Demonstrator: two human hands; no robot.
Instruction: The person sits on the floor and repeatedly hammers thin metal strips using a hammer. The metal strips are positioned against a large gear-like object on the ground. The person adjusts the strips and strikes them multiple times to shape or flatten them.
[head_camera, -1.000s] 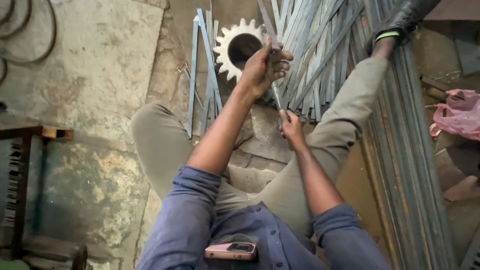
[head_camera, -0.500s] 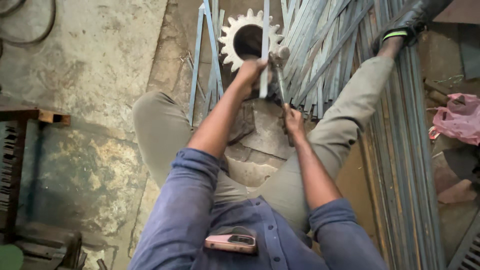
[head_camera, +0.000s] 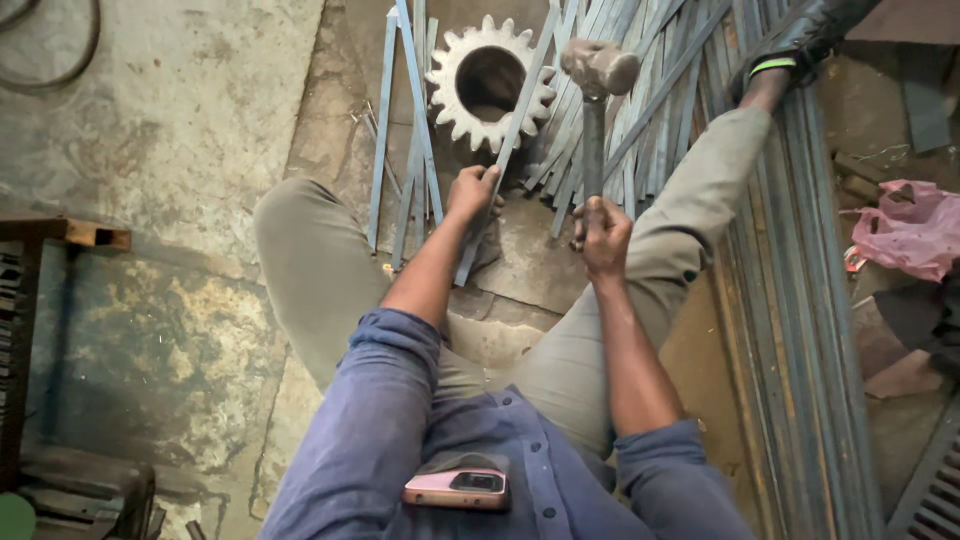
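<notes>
Raised since half a second ago, the hammer (head_camera: 598, 75) now stands head-up in the right hand (head_camera: 603, 232), fist wrapped around its dark handle. Left hand (head_camera: 472, 193) grips one flat metal strip (head_camera: 505, 160) lying across one toothed steel gear (head_camera: 491, 82) just ahead. Many grey strips (head_camera: 660, 90) crowd beyond the right hand, on the concrete floor (head_camera: 170, 120).

1 hammer (head_camera: 598, 68), 1 gear (head_camera: 490, 82), 1 phone (head_camera: 457, 488).
</notes>
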